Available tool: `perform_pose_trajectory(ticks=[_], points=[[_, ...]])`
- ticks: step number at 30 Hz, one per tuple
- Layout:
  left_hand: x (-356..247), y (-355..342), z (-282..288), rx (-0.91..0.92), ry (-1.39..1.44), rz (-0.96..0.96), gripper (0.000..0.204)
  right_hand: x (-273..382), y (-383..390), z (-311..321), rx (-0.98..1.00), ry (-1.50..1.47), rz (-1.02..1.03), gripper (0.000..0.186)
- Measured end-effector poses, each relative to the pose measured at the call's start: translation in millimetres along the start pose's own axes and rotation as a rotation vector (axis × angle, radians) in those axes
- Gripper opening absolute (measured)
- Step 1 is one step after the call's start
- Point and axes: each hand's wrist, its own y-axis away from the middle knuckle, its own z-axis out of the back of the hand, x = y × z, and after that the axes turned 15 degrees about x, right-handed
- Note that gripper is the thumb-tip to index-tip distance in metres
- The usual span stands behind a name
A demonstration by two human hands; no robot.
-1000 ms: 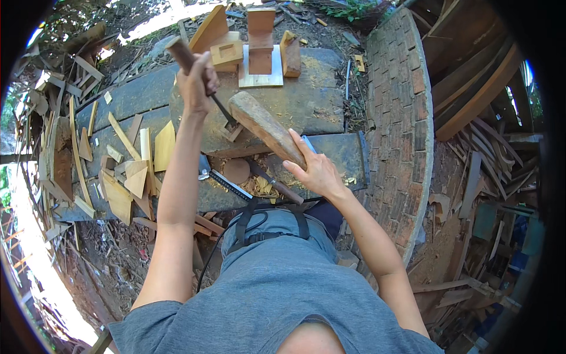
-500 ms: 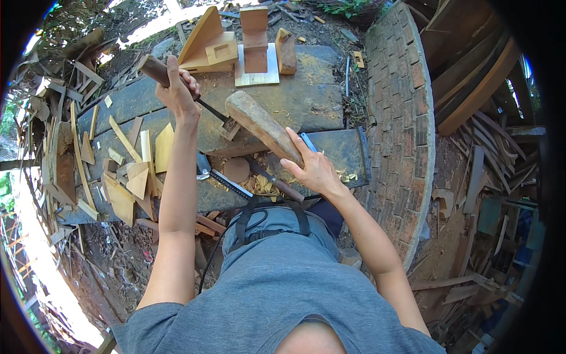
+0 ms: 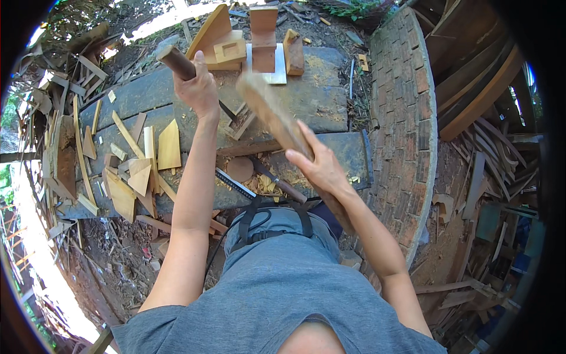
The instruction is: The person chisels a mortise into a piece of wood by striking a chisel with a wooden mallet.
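My left hand [image 3: 198, 94] is wrapped round the brown handle of a chisel [image 3: 179, 64]. Its dark blade slants down to a small hollowed wooden block [image 3: 240, 128] on the bench, where the exact contact is hard to see. My right hand [image 3: 323, 168] grips a long wooden club [image 3: 272, 112], blurred by motion, its thick end raised close to the chisel and its other end reaching back under my forearm. Nearer me lie a second wooden-handled tool [image 3: 283, 186], a round wooden disc [image 3: 239, 169] and a dark toothed strip [image 3: 233, 182].
The worn plank bench [image 3: 321, 97] carries offcuts [image 3: 140, 177] on the left and shavings. At its far edge stand a wedge-shaped wooden piece [image 3: 211, 29], a slotted block [image 3: 230, 52] and an angled wooden piece [image 3: 263, 35]. A brick surface [image 3: 404, 118] borders the right.
My left hand and the chisel handle have shifted right. The club has turned and moved slightly right, its thick end now farther from me and its rear end in sight.
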Motion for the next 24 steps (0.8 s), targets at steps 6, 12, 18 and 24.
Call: perform_pose_trajectory(ticks=[6,12,18,24], points=[[-4.9,16.1,2.2,0.076,-0.02,-0.129,0.021,128.0,6.2,43.7,-0.266,0.005,0.703,0.084],[35.1,21.5,0.9,-0.005,-0.312,-0.296,0.034,153.5,-12.4,48.1,-0.317,0.584,0.679,0.078],[53.5,37.3,18.6,0.165,-0.081,-0.138,0.054,171.9,-5.5,47.0,-0.222,0.606,0.696,0.073],[29.2,33.4,12.8,0.23,-0.028,-0.143,0.059,151.0,-23.4,55.5,-0.16,0.698,0.395,0.077]])
